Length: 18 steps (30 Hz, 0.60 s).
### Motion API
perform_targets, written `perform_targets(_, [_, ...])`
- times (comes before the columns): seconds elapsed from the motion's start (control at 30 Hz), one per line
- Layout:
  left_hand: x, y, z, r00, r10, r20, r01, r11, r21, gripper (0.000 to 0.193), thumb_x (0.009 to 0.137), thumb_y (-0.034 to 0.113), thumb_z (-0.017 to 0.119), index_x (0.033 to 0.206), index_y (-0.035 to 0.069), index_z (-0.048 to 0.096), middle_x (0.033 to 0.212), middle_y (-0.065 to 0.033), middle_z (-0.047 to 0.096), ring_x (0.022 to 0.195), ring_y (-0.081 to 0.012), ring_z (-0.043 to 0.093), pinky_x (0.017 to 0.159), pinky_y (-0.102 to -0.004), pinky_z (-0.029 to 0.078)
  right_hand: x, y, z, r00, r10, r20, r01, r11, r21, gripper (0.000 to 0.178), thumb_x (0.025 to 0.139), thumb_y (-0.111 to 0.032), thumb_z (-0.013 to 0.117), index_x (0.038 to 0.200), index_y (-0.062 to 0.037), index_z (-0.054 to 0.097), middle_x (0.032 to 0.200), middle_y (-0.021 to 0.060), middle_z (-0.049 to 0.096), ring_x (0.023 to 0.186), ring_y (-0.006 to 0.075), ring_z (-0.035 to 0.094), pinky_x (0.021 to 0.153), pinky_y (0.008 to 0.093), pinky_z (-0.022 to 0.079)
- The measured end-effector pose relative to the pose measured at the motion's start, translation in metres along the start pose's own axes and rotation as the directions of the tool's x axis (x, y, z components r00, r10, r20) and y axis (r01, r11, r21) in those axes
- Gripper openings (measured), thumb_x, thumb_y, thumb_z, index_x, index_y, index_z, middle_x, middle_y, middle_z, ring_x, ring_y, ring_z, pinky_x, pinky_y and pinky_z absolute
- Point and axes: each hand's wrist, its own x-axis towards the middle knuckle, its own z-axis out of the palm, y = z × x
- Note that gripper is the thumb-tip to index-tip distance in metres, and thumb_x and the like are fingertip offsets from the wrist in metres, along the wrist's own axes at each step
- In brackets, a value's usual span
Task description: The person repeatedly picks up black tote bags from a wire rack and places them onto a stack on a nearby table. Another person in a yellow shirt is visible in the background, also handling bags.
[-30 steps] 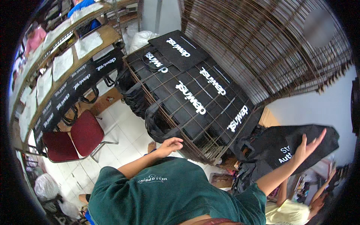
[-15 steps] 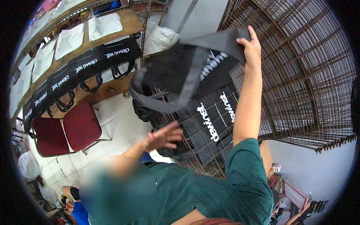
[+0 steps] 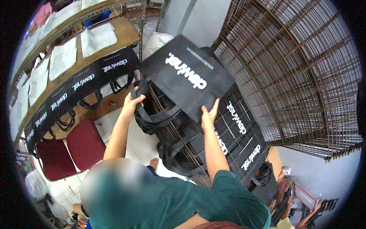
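A black fabric tote bag (image 3: pixel 179 82) with white lettering lies flat over the wire rack, tilted to the right. My left hand (image 3: pixel 133 102) is closed on the bag's dark handle (image 3: pixel 156 118) by its left corner. Against the bag's near edge rests my right hand (image 3: pixel 209 116), its thumb and a finger spread apart; the other fingers are hard to make out. Under and beside this bag, more black bags (image 3: pixel 240 122) with white lettering lie on the wire mesh.
A raised wire-mesh panel (image 3: pixel 289 76) stands on the right. To the left, a wooden shelf (image 3: pixel 126 32) bears white sheets, with black bags (image 3: pixel 87 80) hanging along its edge. Dark red chairs (image 3: pixel 85 145) stand below it on the tiled floor. A white plastic sack (image 3: pixel 156 42) sits behind.
The bag has swung down onto the rack and now lies flat. My right hand has come from the far side to its near edge; my left hand has moved up-left onto the handle.
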Motion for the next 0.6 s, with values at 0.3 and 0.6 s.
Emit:
perform_targets(0.3, [0.048,-0.079,-0.041,0.986,0.043,-0.161,-0.009,0.977,0.212,0.058,0.073,-0.002,0.063,0.126,0.009,0.043,0.092,-0.0012,0.057,0.07,-0.0104,0.052,0.06,-0.0232,0.043,-0.045,0.113,0.032,0.963,0.145,-0.227,-0.196,0.956,-0.219,0.081,0.072,0.007,0.057,0.141,-0.0051,0.018,0.144,0.018,0.025,0.13,0.0277,0.029,0.107,0.032,0.021])
perform_targets(0.6, [0.056,-0.053,-0.003,0.975,0.195,-0.11,-0.142,0.918,0.37,0.071,0.074,-0.005,0.062,0.137,0.011,0.033,0.105,-0.0017,0.056,0.076,-0.0098,0.052,0.061,-0.0237,0.043,-0.045,0.115,0.048,0.935,0.028,-0.353,-0.149,0.936,-0.318,0.075,0.068,0.005,0.054,0.137,0.0042,0.024,0.142,0.0242,0.024,0.133,0.033,0.023,0.11,0.0365,0.018])
